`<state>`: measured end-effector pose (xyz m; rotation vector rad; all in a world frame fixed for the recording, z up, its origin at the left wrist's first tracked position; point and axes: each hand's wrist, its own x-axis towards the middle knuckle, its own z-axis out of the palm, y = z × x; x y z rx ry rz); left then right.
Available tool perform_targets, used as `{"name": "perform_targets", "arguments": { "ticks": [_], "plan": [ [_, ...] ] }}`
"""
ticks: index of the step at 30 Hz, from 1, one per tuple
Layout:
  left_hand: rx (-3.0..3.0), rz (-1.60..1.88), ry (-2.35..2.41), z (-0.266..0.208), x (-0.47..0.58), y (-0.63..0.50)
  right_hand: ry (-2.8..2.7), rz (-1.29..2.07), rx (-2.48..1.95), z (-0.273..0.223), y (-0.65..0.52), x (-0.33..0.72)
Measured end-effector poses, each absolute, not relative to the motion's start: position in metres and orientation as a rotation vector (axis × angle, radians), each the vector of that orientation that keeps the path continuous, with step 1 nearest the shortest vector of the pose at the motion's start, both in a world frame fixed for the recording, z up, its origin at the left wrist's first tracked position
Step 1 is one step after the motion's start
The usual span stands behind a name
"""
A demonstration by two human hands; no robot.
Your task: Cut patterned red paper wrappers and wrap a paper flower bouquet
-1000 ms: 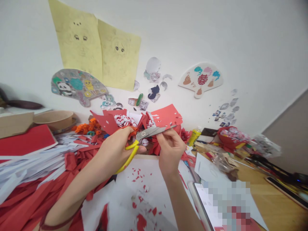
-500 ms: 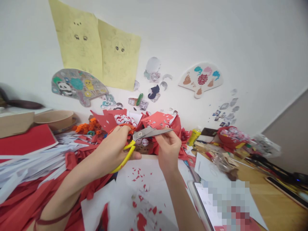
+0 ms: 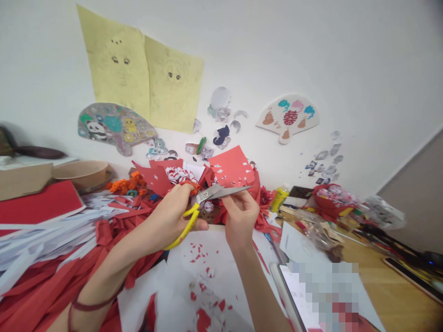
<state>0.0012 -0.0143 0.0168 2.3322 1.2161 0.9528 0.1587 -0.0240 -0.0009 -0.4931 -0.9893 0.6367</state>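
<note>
My left hand (image 3: 176,210) is closed round a pair of scissors (image 3: 207,196) with a yellow and an orange handle. Their blades point right and lie across the fingertips of my right hand (image 3: 241,214). A red paper sheet (image 3: 230,166) with several small cut-out holes stands above the blades, its lower edge pinched in my right fingers. How far the blades reach into the paper is hard to tell. Beneath my hands, red paper scraps (image 3: 204,318) are scattered over a white sheet (image 3: 180,276).
Red strips (image 3: 58,295) and white strips (image 3: 51,244) of paper pile up at the left. Folded paper pieces (image 3: 180,174) stand at the back, by the wall. A phone (image 3: 290,295) lies at front right. Farther right are a yellow bottle (image 3: 279,197) and a red bowl-shaped holder (image 3: 325,207).
The red paper has tilted up so that more of its face shows. The scissors and both hands have shifted only slightly, and the view has moved a little.
</note>
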Motion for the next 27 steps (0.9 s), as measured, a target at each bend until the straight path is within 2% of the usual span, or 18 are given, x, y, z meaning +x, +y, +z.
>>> {"name": "perform_targets", "arguments": {
  "ticks": [27],
  "plan": [
    [2.381,1.085,1.312,0.02,0.001,-0.014,-1.24,0.567,-0.734,0.01,-0.034,0.168]
  ]
}}
